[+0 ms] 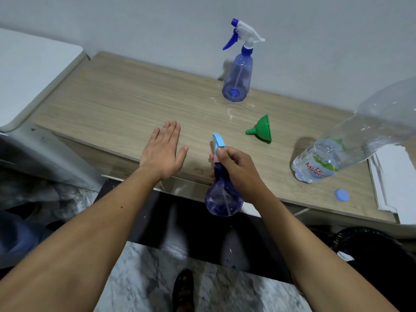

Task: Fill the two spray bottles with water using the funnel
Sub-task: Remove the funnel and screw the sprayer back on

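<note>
Right hand grips a round spray bottle at the table's near edge.

The right hand (234, 167) grasps the neck of the purple spray bottle (224, 199); the left hand (163, 152) hovers flat, fingers released. Farther right lie the green funnel (261, 129) and a water bottle (337, 152) holding some water; the tall spray bottle (238, 79) stands far.

The table (126, 102) has a matt, pale wood-grain top. Both spray bottles, the tall one (237, 75) and the round one (222, 199), have translucent blue plastic bodies with a glossy sheen. The funnel (262, 129) is smooth green plastic. The water bottle (337, 152) is clear, glossy plastic with a printed label. Its cap (342, 195) is matt blue plastic. The stacked sheets (391, 176) look like white paper.
</note>
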